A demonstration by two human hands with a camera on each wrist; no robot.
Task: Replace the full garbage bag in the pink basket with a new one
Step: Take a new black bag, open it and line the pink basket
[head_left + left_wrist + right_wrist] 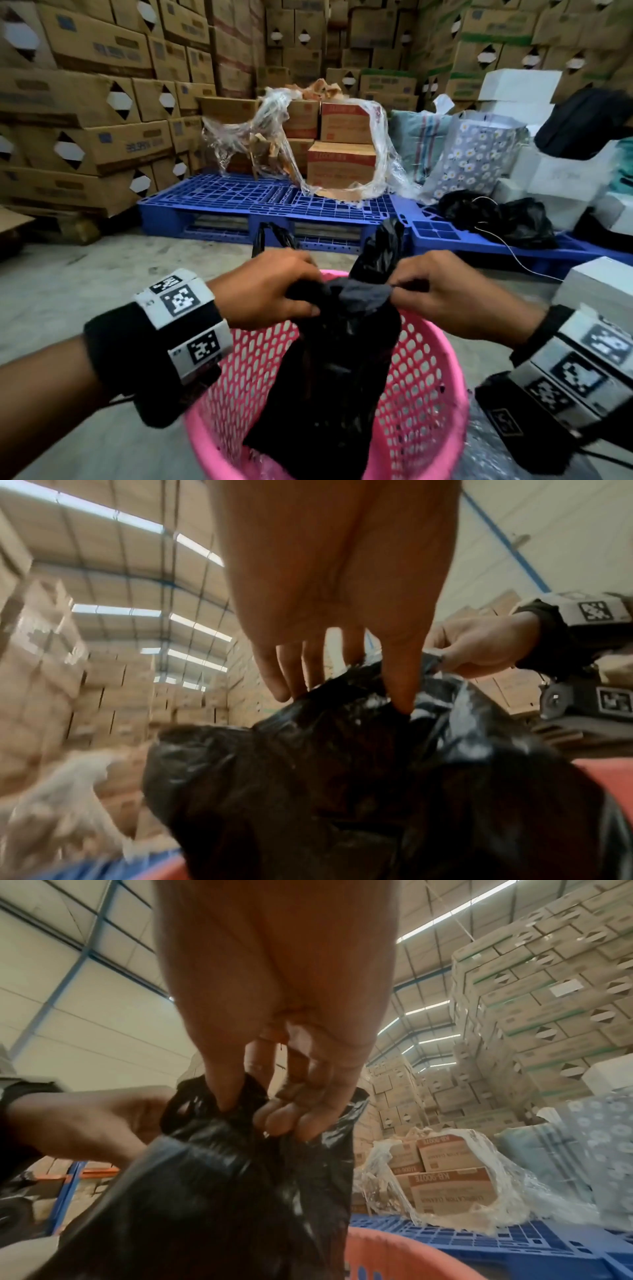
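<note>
**Black film bag, gathered at neck: handling notes**

Black garbage bag (329,373) stands inside pink basket (424,383), body upright, neck bunched above the rim, two loose ears sticking up behind the hands. Basket sits on concrete floor (68,284).

Left hand (270,287): fingers curled down onto the gathered neck, thumb under, pinching a fold. In left wrist view the fingers (397,685) dig into the plastic. Right hand (445,294): fingers and thumb pinch the other side of the neck; right wrist view shows fingertips (287,1118) pressed together on the film.

Handling (judgement): thin glossy film, soft, no stiffness, prob. slippery where smooth; creases give better purchase. Weight unknown; bag hangs slim, so prob. light to moderate. Film could tear if it snags on the mesh wall or is pulled by one ear only. Best hold = the bunched neck w/ both hands, or the ears once tied; lift straight up so the body clears the rim.

Surface/room: floor flat, bare-looking near basket, bubble wrap (496,445) just beside it on the right. Blue pallets (239,202) behind, carrying cartons in torn clear wrap (342,147). Stacked cardboard boxes (85,102) on all sides. Another black bag (500,219) lies on the right pallet; whether it's the spare, can't tell.
</note>
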